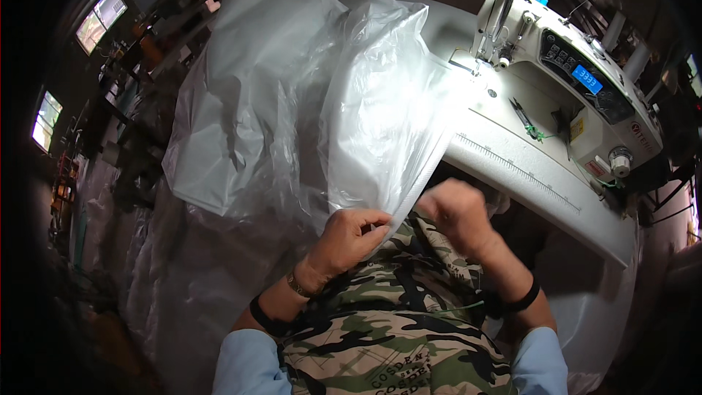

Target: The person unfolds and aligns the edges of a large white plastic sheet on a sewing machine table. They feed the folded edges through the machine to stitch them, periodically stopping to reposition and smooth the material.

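A large sheet of white, glossy plastic-like material (248, 102) lies crumpled over the left part of the sewing table and hangs toward my lap. Its stitched-looking edge strip (428, 170) runs from near the needle area down to my left hand (351, 238), whose thumb and fingers pinch it closed. Just right of that edge, my right hand (457, 212) is curled and blurred by motion, apart from the sheet as far as I can see. Whatever it may hold is hidden. A white sewing machine (541, 36) with a lit blue display stands at the upper right, its lamp shining on the needle area.
Thread snips (521, 113) with green thread lie on the machine bed. A ruler scale (519, 168) runs along the table's near edge (614, 250). More translucent sheeting (190, 285) hangs at lower left. Camouflage-patterned cloth (395, 329) covers my lap.
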